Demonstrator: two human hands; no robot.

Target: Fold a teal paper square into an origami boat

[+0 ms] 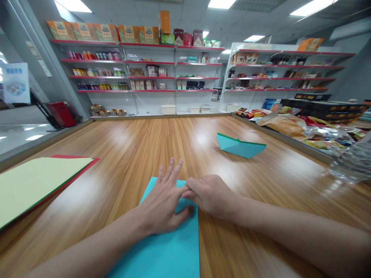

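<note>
A sheet of blue paper (174,251), its right edge straight, lies on the table in front of me. My left hand (166,200) rests flat over its upper part with the fingers spread. At the paper's right edge, my right hand (213,195) is closed, thumb and curled fingers pinched at that edge and touching my left index finger. The exact grip is partly hidden. Farther off to the right stands a folded paper boat (239,146), blue with a green upper edge.
Stacked coloured paper (43,181), pale yellow on top with green and red below, lies at the left. A clear plastic container (353,162) stands at the right edge. Snack packets (286,125) and black boxes (321,108) lie beyond the right rim. Stocked shelves (147,90) line the back.
</note>
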